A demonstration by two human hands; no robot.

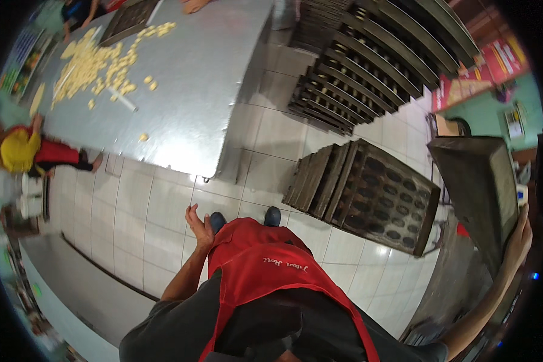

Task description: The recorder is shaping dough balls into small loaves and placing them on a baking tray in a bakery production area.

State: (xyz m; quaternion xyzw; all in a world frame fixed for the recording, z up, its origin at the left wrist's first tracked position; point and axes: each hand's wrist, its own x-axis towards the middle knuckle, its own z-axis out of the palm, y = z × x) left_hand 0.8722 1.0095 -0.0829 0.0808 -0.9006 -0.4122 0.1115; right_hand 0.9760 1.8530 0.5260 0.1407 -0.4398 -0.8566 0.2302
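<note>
Out at the right, my right hand (517, 241) grips the side edge of a dark baking tray (473, 181), which stands tilted with its lighter inner face toward the right. Part of my grip is hidden behind the tray's edge. My left hand (199, 228) hangs in the air beside my red apron (271, 265), its fingers apart and nothing in them. Between me and the held tray sits a stack of dark baking trays (386, 199); the top one shows rows of round hollows.
Beyond them rises a tall stack of trays (368, 66) with pale pieces in it. A steel table (187, 90) at the far left bears many dough pieces (96, 66) and another dark tray (127, 23). A person in yellow and red (21, 151) stands at its left end.
</note>
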